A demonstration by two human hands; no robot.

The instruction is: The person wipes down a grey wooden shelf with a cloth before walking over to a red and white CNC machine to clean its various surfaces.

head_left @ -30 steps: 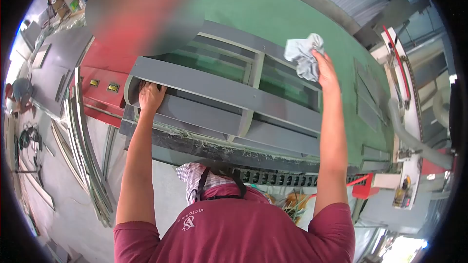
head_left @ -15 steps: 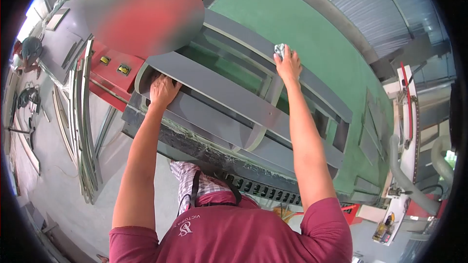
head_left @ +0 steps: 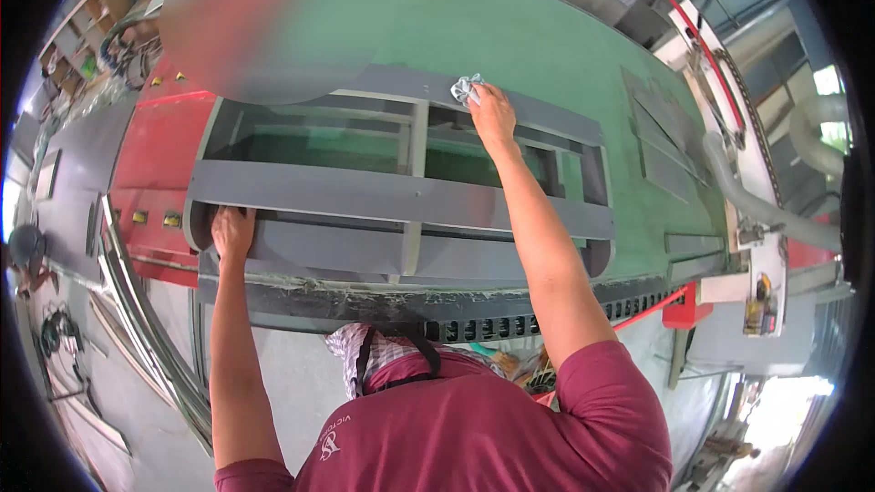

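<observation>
A long grey panel frame with rounded ends and open compartments lies on the green table top. My right hand is closed on a crumpled light cloth, which touches the frame's far rail. At the near left corner, my left hand reaches into the frame beside its rounded end; some of its fingers are hidden under the middle rail, and what they grip, if anything, cannot be seen.
Red machine bed with yellow fittings at left, long strips leaning below it. Loose grey panels lie right of the frame. Beyond are a white rail and hose. A person is at far left.
The view has turned, so the frame now lies nearly level across it. My right hand and the cloth have moved left along the far rail. My left hand stays at the frame's left end.
</observation>
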